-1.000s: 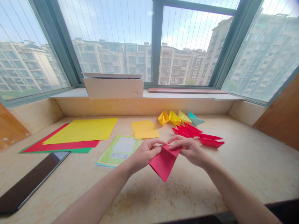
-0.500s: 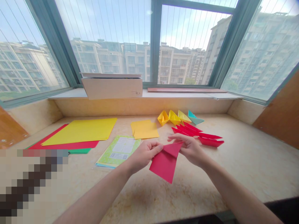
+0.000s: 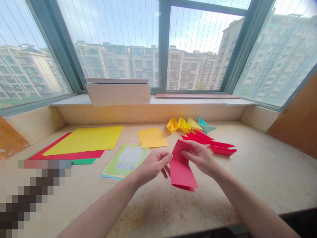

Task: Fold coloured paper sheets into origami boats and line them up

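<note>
A folded sheet of red paper (image 3: 182, 173) is held up above the stone counter, creased across its upper part, with two layers parted at the lower edge. My left hand (image 3: 156, 164) pinches its left edge between thumb and fingers. At its upper right, my right hand (image 3: 198, 154) grips it with the thumb on the front; the other fingers are partly hidden behind. Just beyond my right hand lie several folded red paper boats (image 3: 224, 150). Behind them stand yellow paper boats (image 3: 184, 125) and a teal one (image 3: 206, 125).
Square orange-yellow sheets (image 3: 154, 138) lie mid-counter. A green-patterned paper packet (image 3: 126, 160) sits left of my left hand. Large yellow sheets (image 3: 84, 140) overlap red and green ones at far left. A white box (image 3: 119, 93) rests on the window ledge (image 3: 193, 101).
The red paper has been turned: the triangular flap that faced me is gone from view, and a creased flat face shows. My right thumb has come onto its front.
</note>
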Action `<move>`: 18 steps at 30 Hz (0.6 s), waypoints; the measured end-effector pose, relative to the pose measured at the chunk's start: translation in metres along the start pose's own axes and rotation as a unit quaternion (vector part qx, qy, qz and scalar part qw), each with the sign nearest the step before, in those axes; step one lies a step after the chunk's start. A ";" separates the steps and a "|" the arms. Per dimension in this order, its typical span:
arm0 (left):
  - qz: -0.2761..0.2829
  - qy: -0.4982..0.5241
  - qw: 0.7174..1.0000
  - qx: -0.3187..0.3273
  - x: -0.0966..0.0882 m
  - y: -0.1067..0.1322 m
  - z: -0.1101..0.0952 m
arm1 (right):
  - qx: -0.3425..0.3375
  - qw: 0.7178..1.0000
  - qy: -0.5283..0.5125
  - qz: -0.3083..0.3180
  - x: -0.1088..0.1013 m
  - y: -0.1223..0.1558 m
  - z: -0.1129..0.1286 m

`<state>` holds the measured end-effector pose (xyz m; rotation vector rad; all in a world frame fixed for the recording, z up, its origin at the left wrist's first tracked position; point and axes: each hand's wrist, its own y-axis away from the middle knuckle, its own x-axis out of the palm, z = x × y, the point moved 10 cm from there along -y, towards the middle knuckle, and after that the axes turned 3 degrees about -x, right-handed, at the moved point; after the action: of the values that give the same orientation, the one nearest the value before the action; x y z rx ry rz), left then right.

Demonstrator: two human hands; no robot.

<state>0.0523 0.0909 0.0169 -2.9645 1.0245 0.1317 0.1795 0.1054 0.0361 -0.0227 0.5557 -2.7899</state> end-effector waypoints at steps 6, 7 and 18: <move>-0.019 0.001 1.000 0.005 -0.003 -0.001 -0.002 | 0.003 1.000 -0.011 -0.017 -0.001 0.000 0.001; -0.021 0.004 1.000 0.004 -0.003 -0.001 -0.001 | 0.006 1.000 -0.013 -0.017 -0.002 0.001 0.000; -0.043 0.042 0.998 0.005 -0.009 -0.004 0.005 | 0.014 0.999 0.030 -0.018 -0.005 0.003 -0.001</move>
<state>0.0478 0.0998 0.0120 -3.0220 0.8989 0.0017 0.1850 0.1051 0.0343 0.0577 0.5355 -2.8414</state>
